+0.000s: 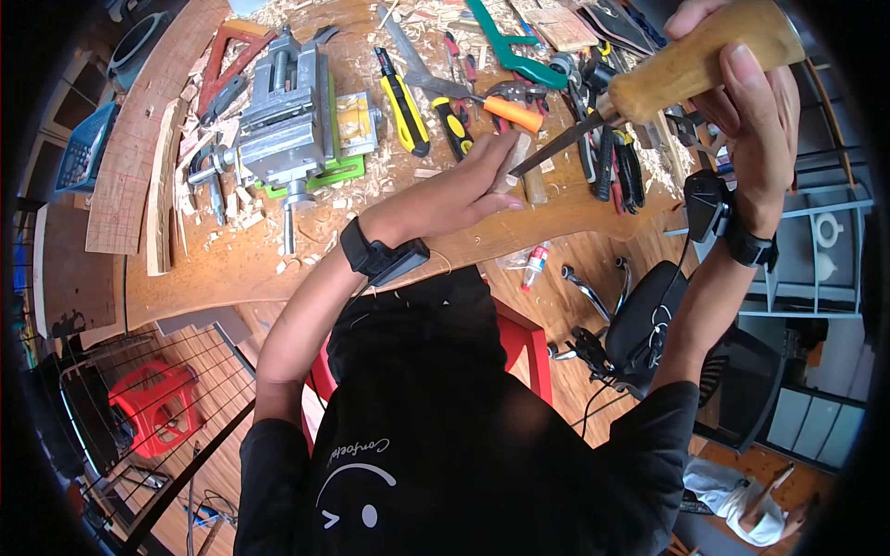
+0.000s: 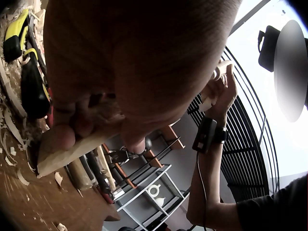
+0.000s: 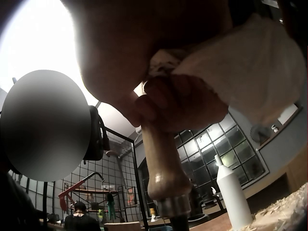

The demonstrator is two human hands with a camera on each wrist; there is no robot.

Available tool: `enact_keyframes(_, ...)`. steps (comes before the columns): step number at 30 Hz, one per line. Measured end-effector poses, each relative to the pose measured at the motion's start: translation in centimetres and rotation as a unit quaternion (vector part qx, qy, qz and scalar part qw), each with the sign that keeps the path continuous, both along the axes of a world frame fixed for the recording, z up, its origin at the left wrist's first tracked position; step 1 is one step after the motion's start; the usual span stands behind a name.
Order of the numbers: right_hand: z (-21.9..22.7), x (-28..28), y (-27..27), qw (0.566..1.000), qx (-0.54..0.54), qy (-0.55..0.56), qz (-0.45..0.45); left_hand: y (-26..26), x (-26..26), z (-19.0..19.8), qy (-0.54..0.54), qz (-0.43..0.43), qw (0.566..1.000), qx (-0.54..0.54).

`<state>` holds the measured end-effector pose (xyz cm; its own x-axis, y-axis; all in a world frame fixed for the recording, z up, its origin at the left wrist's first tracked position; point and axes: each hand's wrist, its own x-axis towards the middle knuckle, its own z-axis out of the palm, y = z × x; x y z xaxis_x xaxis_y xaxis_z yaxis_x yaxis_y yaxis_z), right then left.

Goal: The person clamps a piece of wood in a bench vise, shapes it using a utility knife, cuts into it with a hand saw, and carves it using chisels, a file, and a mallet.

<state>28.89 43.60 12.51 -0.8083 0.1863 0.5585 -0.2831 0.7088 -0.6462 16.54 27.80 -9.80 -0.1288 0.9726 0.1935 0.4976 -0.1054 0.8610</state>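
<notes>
My left hand is low over the bench front, gripping a small pale wood piece between thumb and fingers. In the left wrist view, that wood piece slants under the fingertips, one end close to the bench top. Up at the right, my right hand holds a chisel by its thick wooden handle. The chisel's dark narrow blade points down-left, its tip overlapping the wood piece. From the right wrist, fingers wrap the handle above a metal ferrule; a pale cloth-like shape partly covers this view.
A metal vise stands at the left of the bench. Yellow cutter, orange-handled tool, green saw frame and several pliers lie among wood shavings. A white bottle stands there too.
</notes>
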Motion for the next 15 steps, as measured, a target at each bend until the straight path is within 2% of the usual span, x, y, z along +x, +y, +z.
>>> enact_keyframes(1, -0.1, -0.4, -0.7, 1.0, 0.0, 0.001, -0.001, 0.0, 0.0, 0.0, -0.006, -0.001, 1.0, 0.003)
enact_keyframes(3, -0.4, -1.3, -2.1, 0.995, -0.041, 0.032, -0.084, 0.1, 0.0, 0.0, -0.006, -0.001, 1.0, 0.006)
enact_keyframes(4, -0.4, -1.4, -2.3, 0.995, -0.04, 0.033, -0.085, 0.1, -0.1, 0.2, -0.006, -0.001, 1.0, 0.01)
enact_keyframes(7, -0.4, -1.9, -2.0, 0.998, -0.049, 0.023, -0.041, -0.4, -0.5, 1.3, 0.029, 0.016, 0.999, -0.006)
enact_keyframes(8, 0.8, -1.1, -0.5, 0.996, -0.049, -0.062, 0.048, -0.3, -0.5, 2.3, 0.029, 0.014, 0.999, -0.004)
enact_keyframes(10, 0.3, -1.0, 0.1, 0.997, -0.042, -0.047, 0.044, -0.3, -0.8, 4.6, 0.119, 0.079, 0.987, 0.076)
enact_keyframes(11, 0.0, -1.2, 0.2, 0.998, -0.036, -0.033, 0.042, -0.2, -0.9, 5.4, 0.119, 0.077, 0.987, 0.076)
enact_keyframes(13, -0.2, -1.4, 1.3, 0.996, -0.045, -0.04, 0.069, 0.8, -0.8, 6.6, -0.059, 0.082, 0.988, 0.119)
enact_keyframes(14, -0.1, -1.3, 1.2, 0.996, -0.046, -0.056, 0.049, 1.9, -1.0, 5.9, -0.034, 0.067, 0.982, 0.171)
enact_keyframes(15, -0.1, -1.2, 1.1, 0.996, -0.047, -0.072, 0.029, 1.9, -1.0, 5.6, -0.032, 0.066, 0.983, 0.171)
